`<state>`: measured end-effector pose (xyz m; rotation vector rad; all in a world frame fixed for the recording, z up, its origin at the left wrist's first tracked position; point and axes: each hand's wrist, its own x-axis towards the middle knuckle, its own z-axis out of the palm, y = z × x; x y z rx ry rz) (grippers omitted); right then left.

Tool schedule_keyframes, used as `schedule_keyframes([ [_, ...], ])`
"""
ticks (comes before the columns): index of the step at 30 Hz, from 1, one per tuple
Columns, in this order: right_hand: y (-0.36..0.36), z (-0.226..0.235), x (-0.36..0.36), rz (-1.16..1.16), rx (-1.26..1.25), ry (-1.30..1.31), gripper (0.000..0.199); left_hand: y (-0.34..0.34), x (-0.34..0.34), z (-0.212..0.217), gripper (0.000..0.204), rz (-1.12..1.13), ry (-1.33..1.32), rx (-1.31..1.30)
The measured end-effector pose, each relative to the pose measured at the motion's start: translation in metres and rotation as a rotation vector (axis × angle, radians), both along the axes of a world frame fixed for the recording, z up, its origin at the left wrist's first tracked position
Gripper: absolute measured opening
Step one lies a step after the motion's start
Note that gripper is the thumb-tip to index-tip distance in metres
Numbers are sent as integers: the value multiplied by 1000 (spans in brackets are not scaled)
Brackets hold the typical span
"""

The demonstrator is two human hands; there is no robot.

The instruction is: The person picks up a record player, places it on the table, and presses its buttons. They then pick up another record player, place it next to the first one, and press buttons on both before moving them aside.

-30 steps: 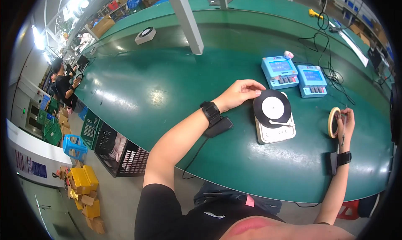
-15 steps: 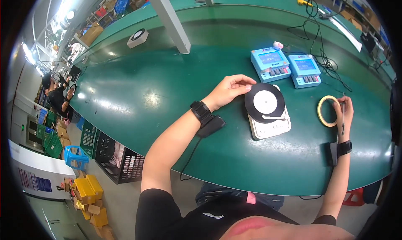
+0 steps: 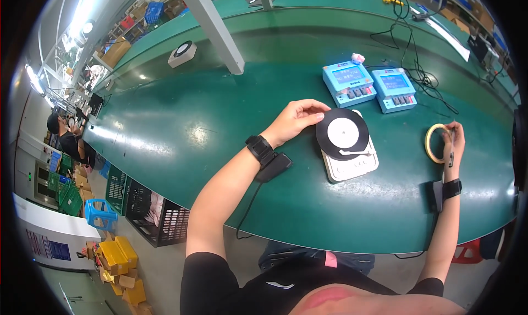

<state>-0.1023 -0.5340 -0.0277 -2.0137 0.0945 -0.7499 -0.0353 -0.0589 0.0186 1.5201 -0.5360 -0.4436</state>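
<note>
Green bench fills mid-frame, where the left hand (image 3: 296,119) rests curled fingers on the black disc (image 3: 342,133) just right of it, while the right hand (image 3: 452,144) pinches the tape roll (image 3: 436,143) at right, well apart.

Over the last second the left hand (image 3: 294,119) has kept its fingertips on the left edge of the black record (image 3: 342,133), which sits on the small white record player (image 3: 352,163). The right hand (image 3: 454,144) has moved the roll of tape (image 3: 434,143) slightly nearer the record player. The whole view has shifted, placing the bench and both hands lower in the picture.
</note>
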Motion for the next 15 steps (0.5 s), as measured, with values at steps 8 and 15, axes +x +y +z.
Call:
schedule_keyframes([
  [8, 10, 16, -7, -60, 103, 30, 23, -1, 0, -3, 28, -10, 12, -52],
  [15, 5, 14, -6, -66, -26, 58, 26, 1, -1, -2, 27, 15, -4, -40],
])
